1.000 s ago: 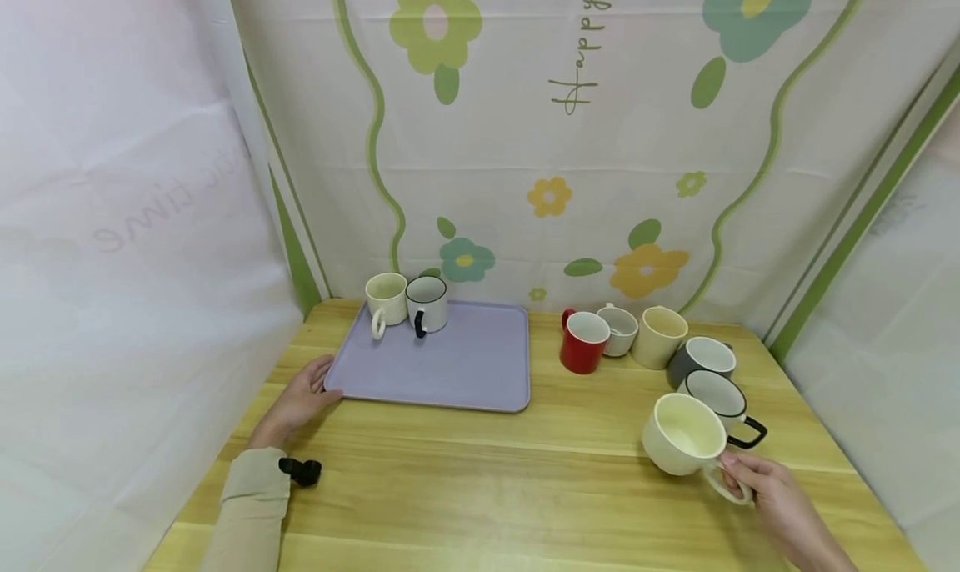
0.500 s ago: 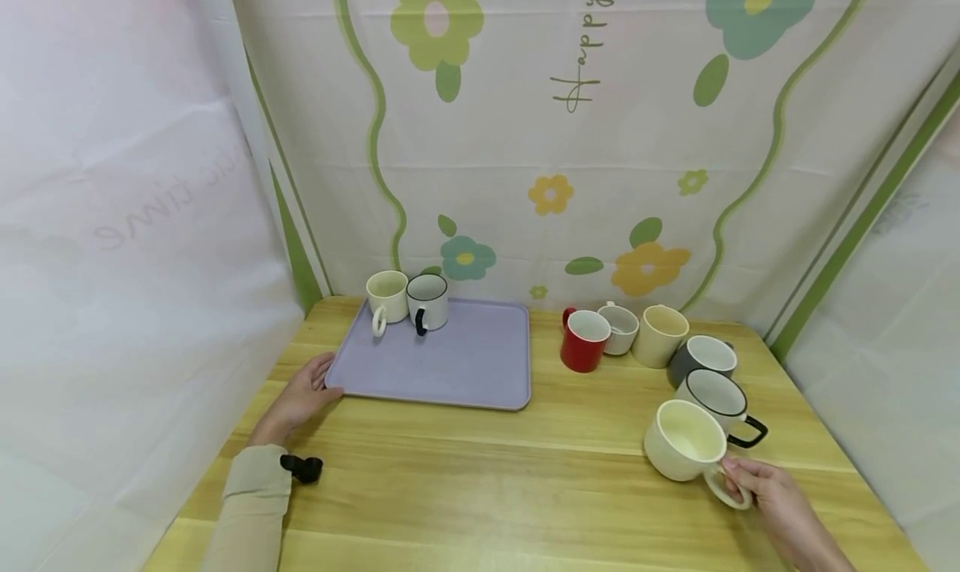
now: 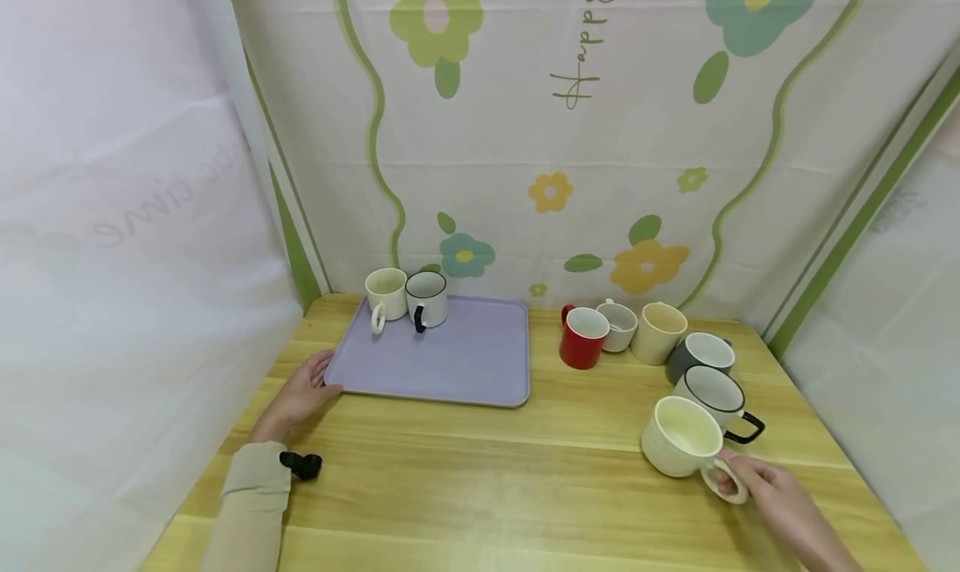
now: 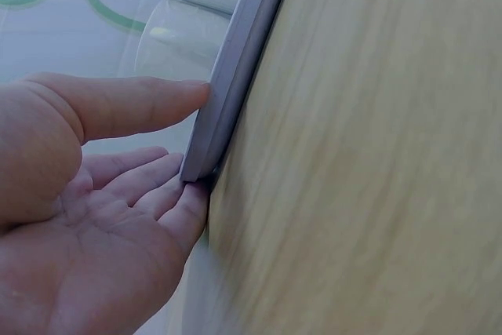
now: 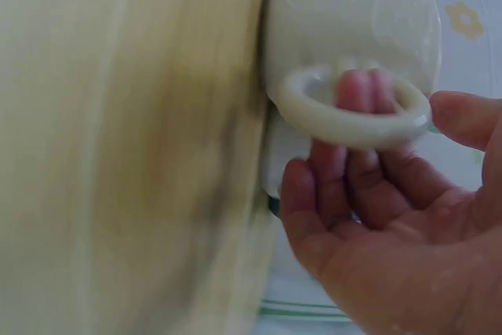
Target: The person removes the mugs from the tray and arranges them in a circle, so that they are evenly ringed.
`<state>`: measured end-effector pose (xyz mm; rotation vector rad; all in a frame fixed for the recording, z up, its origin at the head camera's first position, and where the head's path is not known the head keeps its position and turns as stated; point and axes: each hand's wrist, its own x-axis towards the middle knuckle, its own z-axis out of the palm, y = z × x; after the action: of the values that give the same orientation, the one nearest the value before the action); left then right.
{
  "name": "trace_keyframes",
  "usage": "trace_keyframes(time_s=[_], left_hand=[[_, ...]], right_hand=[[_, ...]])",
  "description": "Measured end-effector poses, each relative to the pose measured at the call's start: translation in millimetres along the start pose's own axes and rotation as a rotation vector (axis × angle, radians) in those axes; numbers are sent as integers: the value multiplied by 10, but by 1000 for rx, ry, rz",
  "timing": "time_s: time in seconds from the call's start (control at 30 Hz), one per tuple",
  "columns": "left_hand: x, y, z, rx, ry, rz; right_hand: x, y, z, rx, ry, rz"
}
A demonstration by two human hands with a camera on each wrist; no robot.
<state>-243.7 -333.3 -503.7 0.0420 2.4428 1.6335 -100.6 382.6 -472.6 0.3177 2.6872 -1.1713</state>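
Observation:
On the left, my left hand (image 3: 300,393) holds the near left corner of a lilac tray (image 3: 450,363); in the left wrist view its thumb lies on the tray's rim and the fingers touch round the corner. A cream mug (image 3: 386,295) and a white mug with a black rim and handle (image 3: 431,303) stand at the tray's back left. At the right, my right hand (image 3: 776,497) has fingers hooked through the handle of a wide cream mug (image 3: 671,451). The right wrist view shows two fingertips inside the loop (image 5: 345,127) and the thumb close to its end.
Behind the wide cream mug stands a white black-rimmed mug (image 3: 712,393). A dark grey mug (image 3: 686,363), a beige mug (image 3: 651,345), a small white cup (image 3: 618,336) and a red mug (image 3: 579,353) curve along the back right. Printed cloth (image 3: 480,138) hangs behind the wooden table (image 3: 450,480).
The right thumb and fingers have shifted slightly on the cream mug's handle, leaving more of the loop showing. The mug has barely moved. The left hand and the tray look the same.

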Motion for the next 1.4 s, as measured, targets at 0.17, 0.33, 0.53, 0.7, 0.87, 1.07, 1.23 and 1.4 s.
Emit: trace_keyframes(time_s=[0.17, 0.33, 0.53, 0.7, 0.87, 1.07, 1.23, 1.4], left_hand=[[3, -9, -26, -10, -5, -9], [9, -18, -39, -25, -6, -9], [12, -24, -44, -17, -2, -8], [8, -15, -46, -25, -10, -10], [9, 0, -39, -27, -13, -11], [0, -5, -48, -21, -14, 2], [6, -1, -39, -17, -14, 6], [4, -3, -38, -23, -13, 8]], right_hand=[[-30, -127, -190, -203, 166, -133], [-31, -508, -215, -252, 269, -306], [114, -1118, 47, -241, 205, -514], [366, -1560, 462, -189, 104, -632], [643, -2037, 897, -72, -33, -699], [972, -2538, 1454, -6, -162, -729], [1248, -2811, 1949, 54, -210, -720], [1490, -3045, 2377, 142, -237, -666]])
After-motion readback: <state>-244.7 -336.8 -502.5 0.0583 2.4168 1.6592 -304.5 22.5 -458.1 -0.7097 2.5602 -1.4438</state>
